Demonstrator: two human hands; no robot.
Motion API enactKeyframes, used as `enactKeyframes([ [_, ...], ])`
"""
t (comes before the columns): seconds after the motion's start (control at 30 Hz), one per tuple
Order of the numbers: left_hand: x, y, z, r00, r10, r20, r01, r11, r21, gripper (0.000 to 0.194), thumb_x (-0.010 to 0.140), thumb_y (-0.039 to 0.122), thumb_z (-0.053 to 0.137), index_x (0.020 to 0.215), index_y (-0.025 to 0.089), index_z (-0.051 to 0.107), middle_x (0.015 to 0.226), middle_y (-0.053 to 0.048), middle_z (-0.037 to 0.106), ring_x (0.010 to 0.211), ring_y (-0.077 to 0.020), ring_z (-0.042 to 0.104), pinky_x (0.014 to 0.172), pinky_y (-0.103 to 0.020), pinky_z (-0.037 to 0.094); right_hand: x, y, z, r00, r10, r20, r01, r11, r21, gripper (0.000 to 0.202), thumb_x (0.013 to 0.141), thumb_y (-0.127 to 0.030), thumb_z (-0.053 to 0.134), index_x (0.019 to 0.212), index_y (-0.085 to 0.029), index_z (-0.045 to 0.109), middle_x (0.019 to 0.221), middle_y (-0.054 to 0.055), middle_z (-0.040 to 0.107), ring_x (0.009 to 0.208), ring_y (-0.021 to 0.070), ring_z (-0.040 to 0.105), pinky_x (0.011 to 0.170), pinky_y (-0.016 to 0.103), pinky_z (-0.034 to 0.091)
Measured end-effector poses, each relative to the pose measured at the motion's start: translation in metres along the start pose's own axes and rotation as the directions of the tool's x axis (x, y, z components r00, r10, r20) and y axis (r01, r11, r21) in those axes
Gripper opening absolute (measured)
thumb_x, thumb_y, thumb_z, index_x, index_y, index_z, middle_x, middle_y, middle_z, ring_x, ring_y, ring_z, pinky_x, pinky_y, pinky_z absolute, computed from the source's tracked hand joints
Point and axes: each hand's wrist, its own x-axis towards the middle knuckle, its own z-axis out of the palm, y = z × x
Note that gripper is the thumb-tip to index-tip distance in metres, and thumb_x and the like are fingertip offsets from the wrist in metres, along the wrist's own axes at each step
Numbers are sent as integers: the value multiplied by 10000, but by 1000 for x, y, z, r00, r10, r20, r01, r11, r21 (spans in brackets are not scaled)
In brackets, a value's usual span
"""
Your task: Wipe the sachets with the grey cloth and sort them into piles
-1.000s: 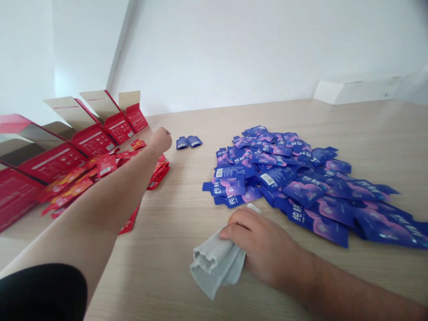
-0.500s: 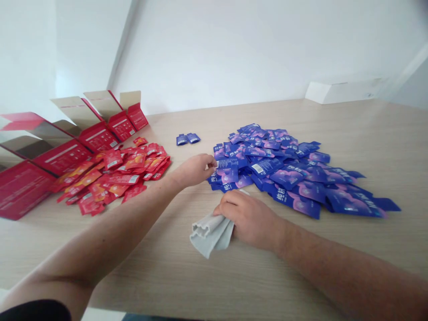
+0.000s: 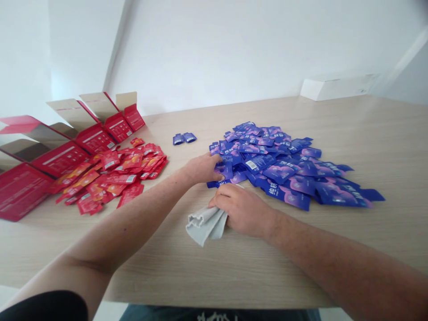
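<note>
My left hand [image 3: 204, 168] reaches to the left edge of a pile of blue-purple sachets [image 3: 281, 167]. Its thumb and fingers are apart, touching or just over a sachet [image 3: 225, 167] there; whether they bear on it is hard to see. My right hand [image 3: 245, 209] is closed around a folded pale grey-white cloth [image 3: 207, 224], low over the table in front of the pile. The cloth's loose end hangs out to the left of the fist.
On the left lies a heap of red-orange sachets [image 3: 117, 171], beside a row of open red cartons [image 3: 63, 158]. Two small blue sachets [image 3: 183, 138] lie apart behind my left hand. A white box [image 3: 337, 87] stands at the back right, against the wall.
My left hand has moved slightly forward onto the pile's edge, and its fingers have spread from a near pinch. The right hand still grips the cloth. The whole view has shifted a little.
</note>
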Motion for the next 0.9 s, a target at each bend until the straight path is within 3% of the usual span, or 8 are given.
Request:
enactKeyframes([
  [0.13,5,-3,-6,1000,20,2,-20,1000,7,724,708,656,710,1292,240,610,1188,-115,624,1011,-290,654,820,-350,496,0,1,-1,1000,-3,-7,3,1000,-3,260,866,-127,664,1118,-186,690,1058,64,639,1003,214,580,913,336,475],
  [0.3,4,-8,-15,996,85,-14,-84,995,61,397,847,543,600,1035,213,713,1002,-94,650,949,-260,647,791,-328,479,-1,1,-3,1000,8,2,-8,1000,-12,253,863,-143,679,1113,-184,691,1060,65,639,995,215,583,883,333,487],
  [0.43,-3,-12,-18,994,97,-50,-94,994,64,305,936,374,461,972,203,710,980,-91,672,910,-231,648,782,-314,462,0,1,-2,1000,9,3,-9,1000,-11,250,868,-141,680,1114,-180,692,1054,67,637,986,214,579,874,338,489],
  [0.6,-25,-19,-24,997,76,-11,-75,996,45,269,927,352,462,880,205,684,893,-77,695,854,-229,641,722,-314,431,1,2,-5,1000,-1,-8,1,1000,-19,240,874,-132,668,1110,-169,699,1045,78,637,971,219,586,843,335,496],
  [0.77,-67,-24,-43,996,-10,88,26,983,-184,230,920,361,483,885,218,660,788,-19,687,720,-171,620,629,-272,390,-2,-9,-8,991,-102,-92,104,994,15,208,913,-156,641,1116,-167,686,1035,78,644,954,209,580,830,334,496],
  [0.9,-93,-20,-39,961,24,276,107,886,-450,237,916,409,496,851,225,632,685,31,634,588,-127,589,561,-242,380,-5,-32,-11,965,-233,-123,238,971,28,171,1001,-217,547,1089,-172,687,1023,77,658,940,200,573,804,343,499],
])
